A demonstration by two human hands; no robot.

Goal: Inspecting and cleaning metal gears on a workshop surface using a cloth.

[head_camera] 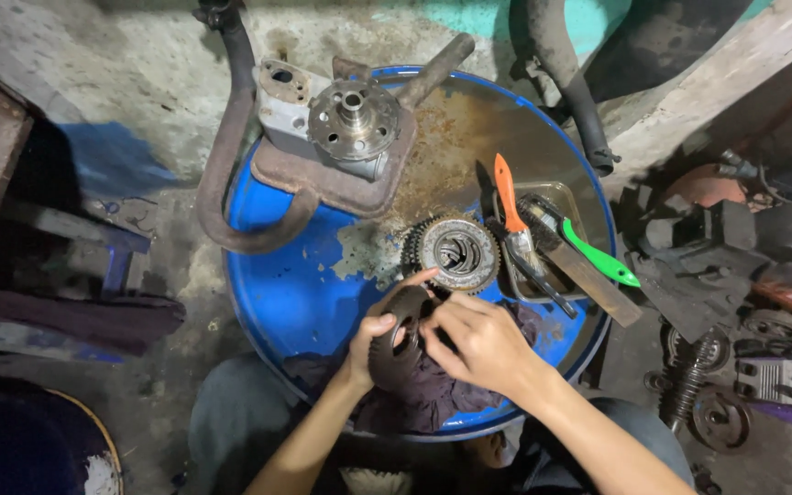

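My left hand [370, 341] grips a dark, greasy toothed gear [396, 341] by its rim, just above a dark rag [414, 390] at the near edge of a blue drum top [277, 293]. My right hand [477, 337] is laid against the gear's face from the right, fingers curled on it. Just beyond my hands lies a larger round gear assembly [456, 252] with a shiny centre, flat on the drum.
A metal tray [556, 197] to the right holds an orange-handled brush [509, 197], a green-handled brush [593, 252] and a flat metal bar [588, 275]. A hub on a rusty plate [350, 124] and a bent rusty pipe [231, 165] sit at the back. Engine parts [717, 403] litter the floor right.
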